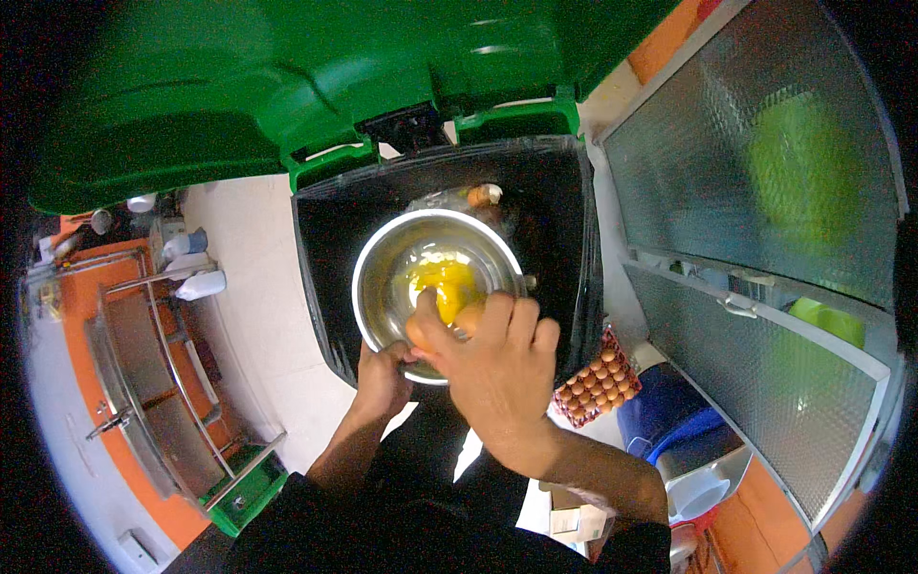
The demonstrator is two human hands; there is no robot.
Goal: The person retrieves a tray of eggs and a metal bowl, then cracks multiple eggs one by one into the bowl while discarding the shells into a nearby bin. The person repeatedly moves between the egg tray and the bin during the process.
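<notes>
A round stainless steel bowl (380,287) is held over a green wheeled bin lined with a black plastic bag (323,251). My left hand (386,377) grips the bowl's near rim, its thumb over the edge. Above the bowl's near side, my right hand (502,366) holds a brown egg, its cracked shell (470,319) parted between thumb and fingers. Yellow raw egg (445,283) lies in the bottom of the bowl. My right palm and the egg's underside cannot be seen. Beyond the bowl, broken eggshell (484,194) shows inside the bin.
The bin's raised green lid (344,43) fills the top. To the right are a tray of brown eggs (595,384), a blue container (667,416) and a cabinet with textured glass doors (717,179). A metal sink (136,387) and white bottles (201,285) stand at left.
</notes>
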